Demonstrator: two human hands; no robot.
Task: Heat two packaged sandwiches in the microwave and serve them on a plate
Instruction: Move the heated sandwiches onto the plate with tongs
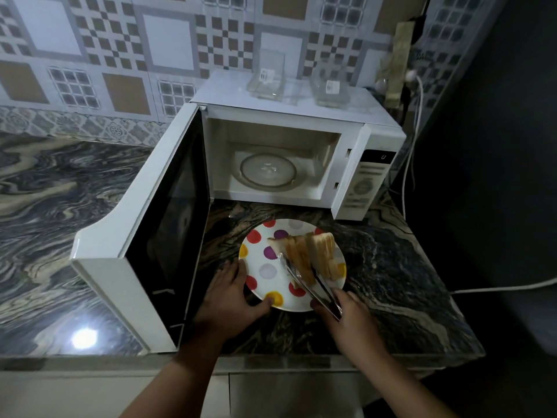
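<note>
Open white microwave door [168, 236] swings out at far left over the swirled dark marble counter [391, 267]. Left hand [229, 297] grips the near-left rim of the round white plate with coloured polka dots [262, 267], thumb on the rim, steadying it. On the plate's right half lie the two triangular white-bread sandwiches [310, 254], unwrapped and side by side. Slim metal tongs [307, 282] are closed on the nearer sandwich; the right hand [346, 315] pinches their handles. Behind stands the white microwave oven [301, 140], its cavity holding only the clear glass turntable [268, 171]. On top sit two clear plastic sandwich packages [297, 78].

Judgement: either plating after heating, or arranging before. Next move: release the tongs, then shut the door.
</note>
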